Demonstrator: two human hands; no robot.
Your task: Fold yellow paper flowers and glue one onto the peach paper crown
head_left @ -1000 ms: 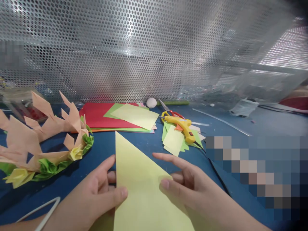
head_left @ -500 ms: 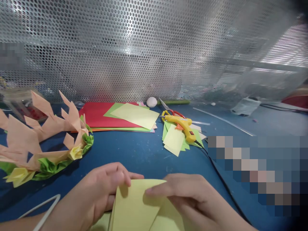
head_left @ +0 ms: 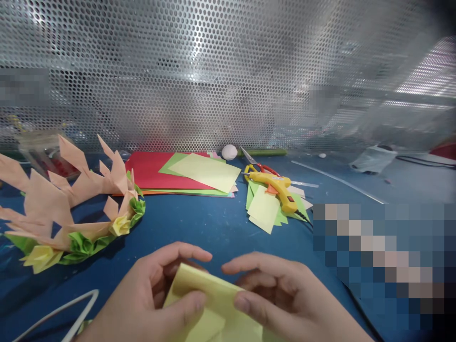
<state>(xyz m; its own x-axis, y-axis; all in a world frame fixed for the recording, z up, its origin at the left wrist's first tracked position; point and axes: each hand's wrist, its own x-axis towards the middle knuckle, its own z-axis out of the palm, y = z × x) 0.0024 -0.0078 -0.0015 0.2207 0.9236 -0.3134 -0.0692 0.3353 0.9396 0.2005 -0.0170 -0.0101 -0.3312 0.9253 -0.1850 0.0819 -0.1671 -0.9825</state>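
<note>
Between my hands, low in the middle of the head view, is a sheet of yellow paper (head_left: pixel 213 308) with a fold along its upper edge. My left hand (head_left: pixel 160 289) grips its left side, the thumb lying on top and the fingers curled behind. On the right edge, my right hand (head_left: pixel 278 294) presses its thumb on the paper, with the other fingers bent behind it. The paper's lower part runs out of view. To the left stands a ring-shaped paper crown (head_left: pixel 85 185) of peach points, green leaves and yellow flowers.
A yellow glue gun (head_left: pixel 276 183) lies on small green and yellow paper pieces (head_left: pixel 263 209), near red-and-yellow scissors (head_left: pixel 261 168). Behind are stacked coloured sheets (head_left: pixel 149 173), a white ball (head_left: pixel 229 152) and a perforated metal screen (head_left: pixel 199 95). A white cable (head_left: pixel 85 304) crosses the lower left.
The yellow paper has tilted, and its folded upper edge now slopes down to the right. Both thumbs have come onto its front. The view has shifted slightly left.
</note>
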